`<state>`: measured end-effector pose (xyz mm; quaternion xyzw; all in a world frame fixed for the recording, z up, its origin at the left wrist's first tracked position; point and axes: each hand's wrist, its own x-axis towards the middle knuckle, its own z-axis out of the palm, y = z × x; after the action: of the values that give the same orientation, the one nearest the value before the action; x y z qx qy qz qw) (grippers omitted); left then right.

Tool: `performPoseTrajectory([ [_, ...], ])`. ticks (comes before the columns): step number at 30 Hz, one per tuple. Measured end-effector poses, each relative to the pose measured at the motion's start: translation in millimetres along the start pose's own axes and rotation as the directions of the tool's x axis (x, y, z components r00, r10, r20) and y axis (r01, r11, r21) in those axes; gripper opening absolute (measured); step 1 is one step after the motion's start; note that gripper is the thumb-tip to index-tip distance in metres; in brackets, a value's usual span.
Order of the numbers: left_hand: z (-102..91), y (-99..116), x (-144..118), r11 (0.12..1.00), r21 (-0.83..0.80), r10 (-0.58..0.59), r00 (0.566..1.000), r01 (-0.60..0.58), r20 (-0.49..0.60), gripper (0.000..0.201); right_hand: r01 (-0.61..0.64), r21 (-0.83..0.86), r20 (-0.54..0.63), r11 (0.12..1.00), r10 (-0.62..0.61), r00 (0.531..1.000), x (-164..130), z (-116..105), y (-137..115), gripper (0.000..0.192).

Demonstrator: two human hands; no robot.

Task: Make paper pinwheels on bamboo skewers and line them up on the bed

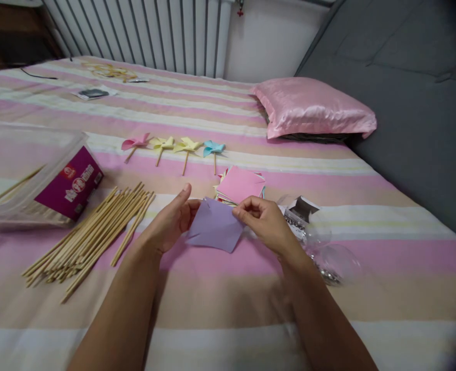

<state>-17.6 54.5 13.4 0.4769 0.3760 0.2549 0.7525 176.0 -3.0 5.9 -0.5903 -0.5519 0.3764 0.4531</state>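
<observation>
Between your two hands, the lilac paper square (214,226) hung just above the striped bedspread (228,299), with bare cloth open toward you and the bed's right edge well off by the grey sofa (405,103). Close behind it lay the stack of coloured paper (240,184), a clear bag of pins (324,247) sat just right of your right wrist, the bundle of wooden sticks (92,234) crowded the left, and four small pinwheels (173,147) lined up farther back. Your left hand (171,221) pinched the sheet's left edge, thumb up, and your right hand (264,219) pinched its upper right corner with curled fingers.
</observation>
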Motion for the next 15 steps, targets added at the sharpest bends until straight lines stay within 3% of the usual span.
performPoseTrajectory([
  [1, 0.6, 1.1, -1.1, 0.998, -0.06, -0.011, 0.998, 0.014, 0.061, 0.068, 0.004, 0.073, -0.026, 0.997, -0.002, 1.0, 1.0, 1.2, 1.4, 0.022],
  [3, 0.1, 0.8, -2.5, 0.993, -0.12, 0.02, 0.997, -0.011, 0.076, 0.057, 0.021, 0.15, -0.079, 0.989, -0.009, 0.997, 2.5, 3.7, 3.6, 0.023],
  [5, -1.2, -2.0, -3.1, 0.993, -0.112, 0.03, 0.998, -0.024, 0.05, 0.04, 0.028, 0.177, -0.12, 0.984, -0.007, 0.993, 3.1, 5.7, 4.6, 0.023],
  [8, -1.3, -7.0, -2.8, 0.998, -0.047, -0.041, 0.996, 0.045, 0.077, 0.026, 0.014, 0.184, -0.148, 0.983, 0.013, 0.989, 2.5, 7.9, 3.9, 0.025],
  [15, 4.3, -7.6, -1.9, 0.993, -0.053, -0.108, 0.994, 0.106, -0.021, 0.027, -0.021, 0.266, -0.149, 0.964, 0.063, 0.987, 2.5, 10.7, -0.4, 0.027],
])
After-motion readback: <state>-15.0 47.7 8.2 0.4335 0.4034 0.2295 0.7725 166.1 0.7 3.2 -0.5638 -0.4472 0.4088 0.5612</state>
